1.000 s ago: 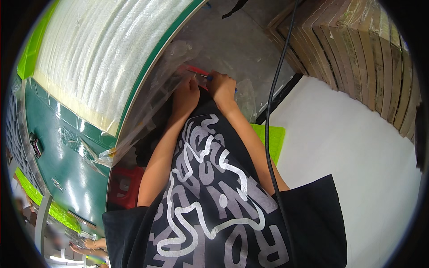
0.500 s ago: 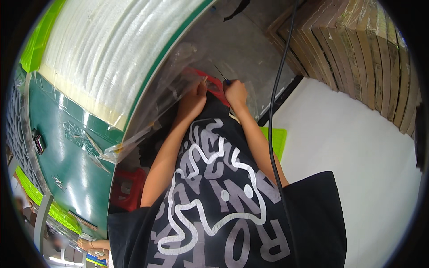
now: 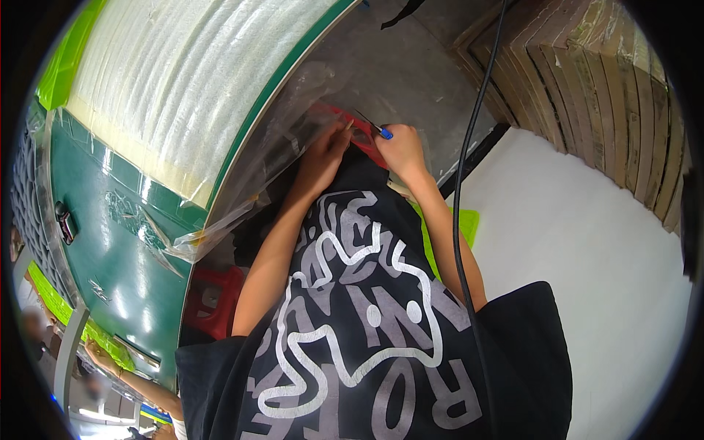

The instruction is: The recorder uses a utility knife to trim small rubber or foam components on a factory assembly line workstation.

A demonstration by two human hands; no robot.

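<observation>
Right now I see my left hand (image 3: 323, 158) pinching the crinkled clear plastic film (image 3: 275, 158) draped off the big green-rimmed spool of white ribbed material (image 3: 169, 88). My right hand (image 3: 402, 150) is closed around a thin blue-tipped tool (image 3: 381, 133), its tip just past my fingertips, beside a flat red piece (image 3: 359, 132) lying between both hands.

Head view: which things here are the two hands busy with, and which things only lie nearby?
In hand:
- left hand on clear plastic film
- right hand with blue-tipped tool
- red part between them

Only nearby:
- big white reel
- black cable
- red stool
- cardboard stack
</observation>
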